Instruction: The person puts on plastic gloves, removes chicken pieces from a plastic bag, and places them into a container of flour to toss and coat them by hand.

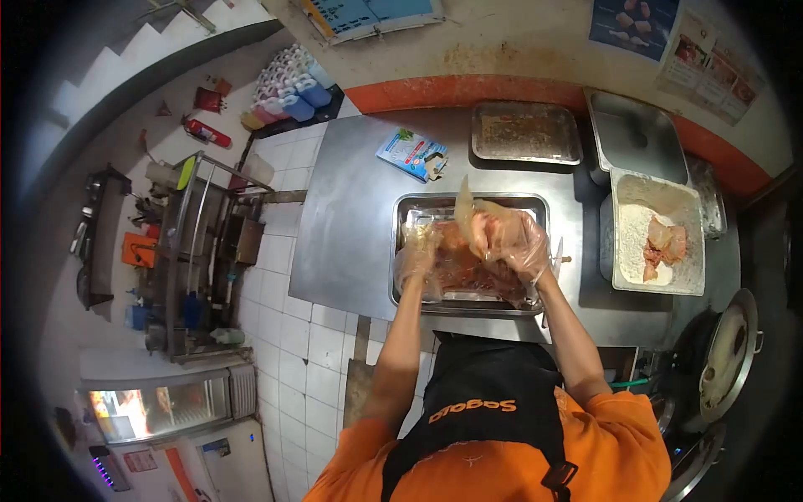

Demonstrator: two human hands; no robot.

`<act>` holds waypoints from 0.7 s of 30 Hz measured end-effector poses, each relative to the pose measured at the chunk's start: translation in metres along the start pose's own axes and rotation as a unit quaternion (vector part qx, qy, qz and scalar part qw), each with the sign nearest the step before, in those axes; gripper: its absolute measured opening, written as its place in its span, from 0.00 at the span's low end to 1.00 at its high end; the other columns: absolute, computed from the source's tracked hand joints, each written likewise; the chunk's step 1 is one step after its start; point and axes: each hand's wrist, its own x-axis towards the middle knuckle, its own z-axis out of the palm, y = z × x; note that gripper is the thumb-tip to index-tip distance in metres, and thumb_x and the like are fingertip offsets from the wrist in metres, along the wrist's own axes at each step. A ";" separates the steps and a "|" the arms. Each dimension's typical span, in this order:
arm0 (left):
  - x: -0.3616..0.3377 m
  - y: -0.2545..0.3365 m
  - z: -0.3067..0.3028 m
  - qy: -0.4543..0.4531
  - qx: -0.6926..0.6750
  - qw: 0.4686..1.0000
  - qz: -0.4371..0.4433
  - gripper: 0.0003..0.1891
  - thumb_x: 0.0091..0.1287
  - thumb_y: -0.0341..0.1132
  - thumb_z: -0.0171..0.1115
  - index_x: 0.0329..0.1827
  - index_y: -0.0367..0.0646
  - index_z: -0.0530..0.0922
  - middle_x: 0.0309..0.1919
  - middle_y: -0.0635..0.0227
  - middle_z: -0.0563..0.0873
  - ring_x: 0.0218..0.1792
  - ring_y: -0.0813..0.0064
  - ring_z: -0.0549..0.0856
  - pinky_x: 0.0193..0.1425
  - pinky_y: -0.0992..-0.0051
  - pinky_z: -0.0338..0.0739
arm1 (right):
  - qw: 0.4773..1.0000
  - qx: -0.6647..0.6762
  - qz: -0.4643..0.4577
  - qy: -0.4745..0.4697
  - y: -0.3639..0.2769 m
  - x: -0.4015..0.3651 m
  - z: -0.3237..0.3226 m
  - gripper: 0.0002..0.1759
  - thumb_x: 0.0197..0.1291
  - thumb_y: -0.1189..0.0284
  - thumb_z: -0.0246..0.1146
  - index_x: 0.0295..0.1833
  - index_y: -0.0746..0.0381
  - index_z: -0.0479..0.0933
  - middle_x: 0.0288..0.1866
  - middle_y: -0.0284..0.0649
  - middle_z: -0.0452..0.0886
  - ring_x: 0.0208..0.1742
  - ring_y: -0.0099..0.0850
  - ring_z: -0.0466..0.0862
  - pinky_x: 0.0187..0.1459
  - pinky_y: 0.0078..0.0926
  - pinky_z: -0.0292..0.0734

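Note:
Both hands wear clear plastic gloves over a metal tray point(469, 309) of reddish marinated meat point(456, 266). My right hand point(519, 247) is closed on a piece of raw meat point(489, 230), lifted above the tray's middle, with a pale flap pointing up. At the tray's left side is my left hand point(418, 258), its fingers blurred by the glove and close to the meat; whether it grips any cannot be told. A knife point(558, 255) lies along the tray's right edge.
A deep container point(621, 280) of white flour with meat pieces stands right. Behind are an empty metal pan point(636, 138), a stained tray point(525, 134) and a blue box point(410, 153). A wok point(729, 356) sits at the lower right.

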 end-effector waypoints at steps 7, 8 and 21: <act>0.018 -0.019 0.026 0.011 -0.211 0.968 -0.135 0.36 0.71 0.66 0.47 0.39 0.35 0.82 0.26 0.52 0.81 0.29 0.63 0.80 0.37 0.58 0.75 | 0.995 0.079 -0.050 0.033 -0.001 0.006 -0.020 0.31 0.42 0.62 0.72 0.54 0.65 0.76 0.44 0.49 0.84 0.46 0.41 0.86 0.48 0.35 0.80; 0.007 0.004 0.001 -0.012 -0.078 0.982 -0.173 0.36 0.72 0.64 0.47 0.33 0.34 0.83 0.21 0.57 0.79 0.26 0.69 0.77 0.34 0.59 0.73 | 0.995 0.084 -0.047 0.036 -0.001 0.005 -0.022 0.31 0.42 0.62 0.72 0.54 0.65 0.76 0.44 0.49 0.84 0.46 0.41 0.86 0.48 0.35 0.80; -0.065 0.107 -0.178 0.075 -0.238 0.968 0.040 0.25 0.76 0.49 0.53 0.21 0.43 0.73 0.17 0.79 0.69 0.21 0.84 0.64 0.22 0.73 0.57 | 0.967 -0.144 0.013 -0.209 -0.026 0.038 0.002 0.27 0.46 0.60 0.72 0.49 0.65 0.76 0.46 0.55 0.83 0.50 0.53 0.83 0.51 0.46 0.78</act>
